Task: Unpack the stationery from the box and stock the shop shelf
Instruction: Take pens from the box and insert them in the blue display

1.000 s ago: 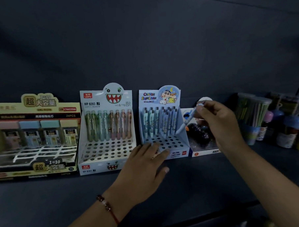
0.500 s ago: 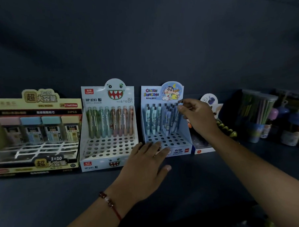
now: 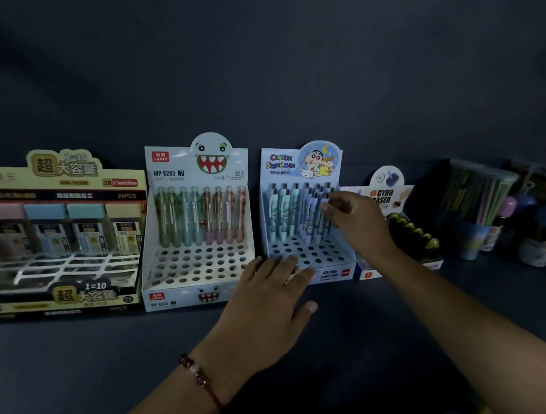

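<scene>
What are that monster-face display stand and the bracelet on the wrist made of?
The monster-face display stand looks like printed, slightly glossy cardboard: flat folded panels with punched holes. The bracelet seems to be a red cord strung with rounded beads, possibly stone or glass.

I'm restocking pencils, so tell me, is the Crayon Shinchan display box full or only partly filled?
Partly filled. The Crayon Shinchan display box has pencils standing only in its back rows; the front holes are empty.

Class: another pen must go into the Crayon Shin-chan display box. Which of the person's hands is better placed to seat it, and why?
Probably the right hand: it is already up at the pens in the display box, fingers at their tops. The left hand lies flat against the box's front, steadying it.
</scene>
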{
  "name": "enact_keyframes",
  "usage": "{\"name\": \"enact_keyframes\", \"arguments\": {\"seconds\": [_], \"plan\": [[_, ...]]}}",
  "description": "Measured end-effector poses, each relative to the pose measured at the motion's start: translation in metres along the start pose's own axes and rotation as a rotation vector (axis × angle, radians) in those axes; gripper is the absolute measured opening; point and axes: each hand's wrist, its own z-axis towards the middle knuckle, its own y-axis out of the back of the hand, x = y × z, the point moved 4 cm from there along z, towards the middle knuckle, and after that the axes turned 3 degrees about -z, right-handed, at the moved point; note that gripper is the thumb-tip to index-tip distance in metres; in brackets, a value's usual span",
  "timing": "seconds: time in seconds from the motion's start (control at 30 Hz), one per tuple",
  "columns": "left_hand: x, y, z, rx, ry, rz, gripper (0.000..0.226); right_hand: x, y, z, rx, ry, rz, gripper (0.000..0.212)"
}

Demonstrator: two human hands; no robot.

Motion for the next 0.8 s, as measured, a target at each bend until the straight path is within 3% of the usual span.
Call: {"name": "enact_keyframes", "arguments": {"seconds": [0.1, 0.27, 0.4, 0.57, 0.8], "plan": [[-0.001, 0.002, 0.0, -0.011, -0.002, 0.0, 0.062, 0.0, -0.001, 0.0, -0.007, -0.008, -0.014, 0.037], [-0.009, 0.004, -0.002, 0.01, -0.03, -0.041, 0.072, 0.008, 0.011, -0.012, 0.076, 0.009, -0.09, 0.04], [-0.049, 0.008, -0.002, 0.007, -0.105, -0.102, 0.063, 0.007, 0.049, -0.04, 0.125, 0.053, -0.241, 0.042], [-0.147, -0.004, -0.007, 0.053, -0.224, -0.297, 0.051, -0.023, 0.147, -0.121, 0.183, -0.017, -0.457, 0.048], [-0.354, -0.062, -0.055, 0.182, -0.549, -0.439, 0.05, -0.089, 0.335, -0.356, -0.05, -0.376, -0.655, 0.056]]}}
